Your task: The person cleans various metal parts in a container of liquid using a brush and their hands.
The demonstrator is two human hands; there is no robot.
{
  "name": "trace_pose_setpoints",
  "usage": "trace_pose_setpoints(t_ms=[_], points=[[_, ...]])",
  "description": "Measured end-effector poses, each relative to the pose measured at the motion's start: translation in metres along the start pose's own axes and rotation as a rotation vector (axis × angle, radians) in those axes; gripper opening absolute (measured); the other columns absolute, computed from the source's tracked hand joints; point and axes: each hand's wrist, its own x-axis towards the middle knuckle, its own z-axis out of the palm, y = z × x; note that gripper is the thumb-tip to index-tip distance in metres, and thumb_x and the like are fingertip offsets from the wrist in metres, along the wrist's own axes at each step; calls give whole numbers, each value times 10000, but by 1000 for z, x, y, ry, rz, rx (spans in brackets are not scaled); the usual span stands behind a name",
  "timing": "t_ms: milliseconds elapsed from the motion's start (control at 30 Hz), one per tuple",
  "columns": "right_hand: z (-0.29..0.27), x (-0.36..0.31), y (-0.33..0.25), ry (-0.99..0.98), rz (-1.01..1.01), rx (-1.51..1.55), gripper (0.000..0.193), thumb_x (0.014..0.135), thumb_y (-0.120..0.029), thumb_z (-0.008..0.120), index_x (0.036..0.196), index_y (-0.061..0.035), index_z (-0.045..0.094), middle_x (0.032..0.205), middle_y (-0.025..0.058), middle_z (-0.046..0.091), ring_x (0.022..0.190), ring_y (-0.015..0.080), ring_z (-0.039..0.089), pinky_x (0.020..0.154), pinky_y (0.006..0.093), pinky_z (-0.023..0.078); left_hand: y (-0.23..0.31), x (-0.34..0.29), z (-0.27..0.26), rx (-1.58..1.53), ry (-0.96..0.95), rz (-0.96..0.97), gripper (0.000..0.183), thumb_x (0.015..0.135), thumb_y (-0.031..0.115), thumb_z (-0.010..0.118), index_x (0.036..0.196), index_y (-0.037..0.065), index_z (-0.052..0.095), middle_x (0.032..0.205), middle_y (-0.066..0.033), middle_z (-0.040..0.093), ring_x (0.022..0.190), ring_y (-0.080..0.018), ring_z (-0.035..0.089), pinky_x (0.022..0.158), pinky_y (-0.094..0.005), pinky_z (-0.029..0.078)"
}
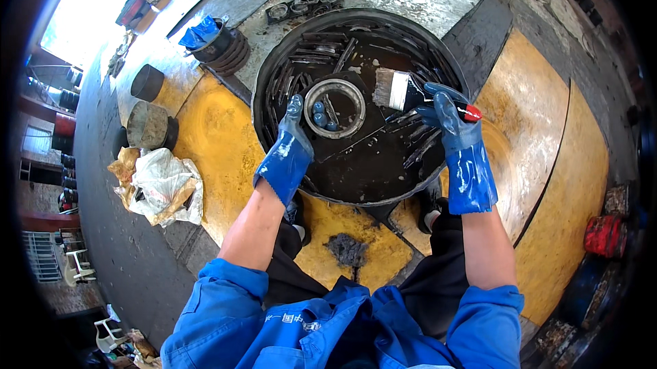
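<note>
My left hand [289, 147], in a blue rubber glove, grips a grey metal ring [361, 110] by its left side. Blue fingertips show inside the ring's opening, and the thumb lies outside. In my right hand [455, 126], also gloved in blue, is a wide paintbrush [398, 90] with a black, red-tipped handle. Its bristles point left toward the ring, a short gap away. Both hands are over a large round metal pan [369, 203] holding dark, oily liquid. Dark metal strips [316, 51] lie inside along the pan's far and left sides, and others lie under my right hand.
Several dark ring-shaped parts [306, 1] lie on the floor beyond the pan. At far left stands a dark bucket [215, 44] with blue material on top. Cylindrical parts [148, 125] and a white plastic bag [164, 181] are at left. A grey rag-like clump [346, 250] lies between my feet.
</note>
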Motion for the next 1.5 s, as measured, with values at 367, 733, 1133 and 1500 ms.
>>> trace_pose_setpoints(t_ms=[367, 733, 1133, 1500], points=[[-2, 3, 1, -8, 30, 55, 371, 970, -316, 696, 1209, -33, 692, 1047, 89, 741, 824, 206, 733, 716, 328, 595, -4, -5, 5, 18, -4, -18, 379, 990, 353, 648, 1185, 29, 668, 980, -80, 707, 819, -217, 679, 753, -377, 621], [-1, 6, 7, -13, 6, 57, 376, 964, -318, 702, 1210, -34, 697, 1053, 83, 742, 802, 201, 734, 693, 322, 601, -7, -9, 11, 71, 59, 36, 371, 977, 336, 676, 1189, 32, 664, 1014, -81, 714, 832, -186, 674, 748, -337, 603], [1, 5, 6, -16, 17, 46, 359, 971, -296, 695, 1212, -30, 692, 1090, 86, 737, 808, 202, 733, 700, 317, 600, -8, -4, 5, 68, 68, -13, 363, 978, 352, 671, 1164, 40, 676, 986, -80, 715, 791, -190, 668, 720, -350, 609], [5, 1, -5, -31, 102, 24, 292, 987, -208, 673, 1200, -9, 691, 1055, 99, 726, 873, 159, 701, 773, 294, 587, -8, -4, 9, 35, 106, -30, 416, 1004, 358, 622, 1227, 8, 649, 1115, -139, 717, 927, -276, 703, 851, -452, 615]])
